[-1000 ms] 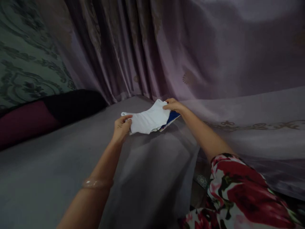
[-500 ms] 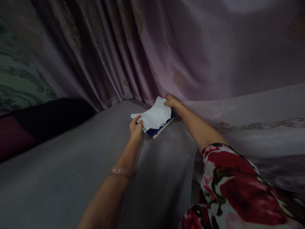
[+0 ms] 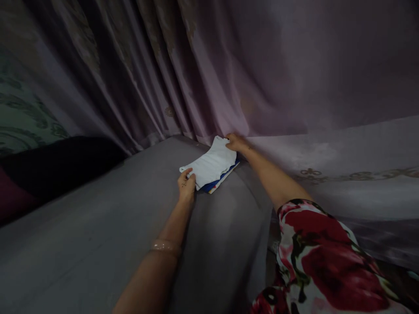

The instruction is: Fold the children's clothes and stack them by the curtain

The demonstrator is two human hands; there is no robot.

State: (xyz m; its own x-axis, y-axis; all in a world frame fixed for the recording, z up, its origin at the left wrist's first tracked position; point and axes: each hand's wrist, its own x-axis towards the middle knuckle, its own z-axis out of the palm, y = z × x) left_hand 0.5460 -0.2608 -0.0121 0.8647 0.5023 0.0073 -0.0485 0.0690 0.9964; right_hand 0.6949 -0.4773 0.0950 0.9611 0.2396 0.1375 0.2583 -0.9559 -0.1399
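Grey surface: blue item (mostly hidden), black-and-maroon cushion at left.

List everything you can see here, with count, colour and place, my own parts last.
Cloth: one, white, between the hands
Blue item: count unclear, blue with a pale edge, under the cloth
Cover: one, grey, beneath both
Curtain: count unclear, purple, behind
Pale fabric: one stretch, brown scrollwork, right
Wall: one, patterned green, far left
Dark shape: one, black and maroon, left
Bangle: one, clear-looking, left forearm
Floral sleeve: one, mostly red and white, right arm
Hands: two, bare, left and right gripping opposite ends of the cloth
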